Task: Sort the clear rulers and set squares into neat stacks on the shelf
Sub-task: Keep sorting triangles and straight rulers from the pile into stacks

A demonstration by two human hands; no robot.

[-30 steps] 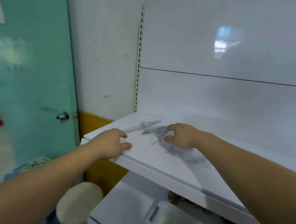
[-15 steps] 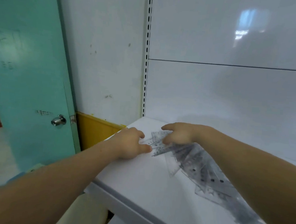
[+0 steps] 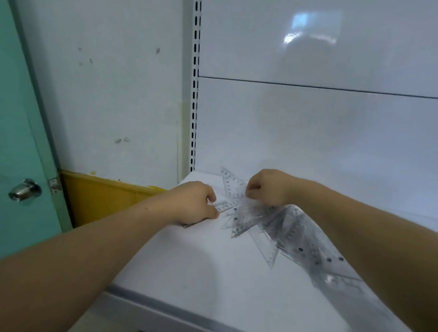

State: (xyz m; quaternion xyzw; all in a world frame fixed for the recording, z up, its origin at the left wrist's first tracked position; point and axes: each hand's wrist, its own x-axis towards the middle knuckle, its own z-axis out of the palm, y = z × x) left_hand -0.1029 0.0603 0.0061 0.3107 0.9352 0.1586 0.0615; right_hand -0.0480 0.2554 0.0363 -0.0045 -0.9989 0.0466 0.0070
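Seemingly early in the sorting: a jumbled pile of clear rulers and set squares (image 3: 286, 230) lies fanned across a white shelf (image 3: 205, 268), running from far left toward near right, with no neat stack visible. The left hand (image 3: 194, 203), fingers curled, pinches the end of a small ruler (image 3: 224, 206) at the pile's left edge. The right hand (image 3: 268, 186), just to its right, curls its fingers onto a set square (image 3: 233, 183) at the pile's far end. Next, probably, each piece must be drawn free without dragging its slippery neighbours along.
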